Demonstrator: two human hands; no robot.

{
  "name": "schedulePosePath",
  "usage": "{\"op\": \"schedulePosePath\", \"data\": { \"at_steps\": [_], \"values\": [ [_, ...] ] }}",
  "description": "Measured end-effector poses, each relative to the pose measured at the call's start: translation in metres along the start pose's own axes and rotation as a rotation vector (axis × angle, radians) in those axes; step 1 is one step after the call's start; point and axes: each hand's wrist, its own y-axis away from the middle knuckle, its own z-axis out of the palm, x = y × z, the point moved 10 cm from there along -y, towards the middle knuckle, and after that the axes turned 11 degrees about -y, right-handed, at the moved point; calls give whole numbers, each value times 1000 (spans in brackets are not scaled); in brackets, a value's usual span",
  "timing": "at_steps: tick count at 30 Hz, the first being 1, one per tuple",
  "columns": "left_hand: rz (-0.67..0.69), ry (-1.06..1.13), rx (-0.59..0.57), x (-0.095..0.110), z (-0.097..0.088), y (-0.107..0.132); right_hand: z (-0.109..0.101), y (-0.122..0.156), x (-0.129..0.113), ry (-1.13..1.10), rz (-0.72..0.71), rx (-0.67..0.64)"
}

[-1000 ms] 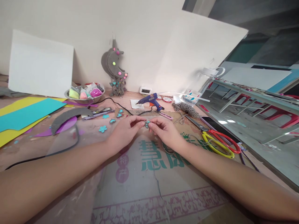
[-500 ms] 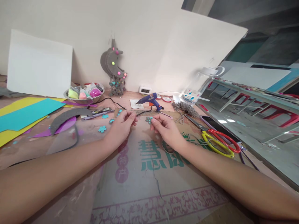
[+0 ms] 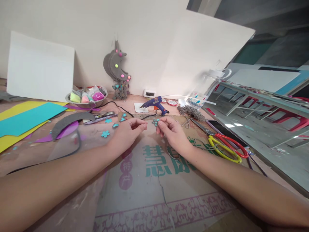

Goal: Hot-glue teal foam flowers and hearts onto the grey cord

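One grey-and-teal flower, pinched in right grip, jutting toward left grip

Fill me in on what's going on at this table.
A person is doing craft work with bare hands. The right hand pinches a small grey and teal piece between thumb and fingers. The left hand is close by but apart from it; whether it holds anything is too small to tell. The glue gun lies beyond the hands, the scissors to the right.
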Motion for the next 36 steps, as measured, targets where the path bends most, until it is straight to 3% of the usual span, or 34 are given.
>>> {"op": "schedulePosePath", "data": {
  "at_steps": [14, 21, 36],
  "values": [
    [1, 50, -19, -8, 4, -4, 5, 0, -1, -19, 5, -29],
    [6, -65, -19, -4, 3, -2, 6, 1, 0, -23, 21, -30],
    [11, -67, -19, 0, 3, 0, 6, 0, 1, -15, 19, -43]
  ]
}}
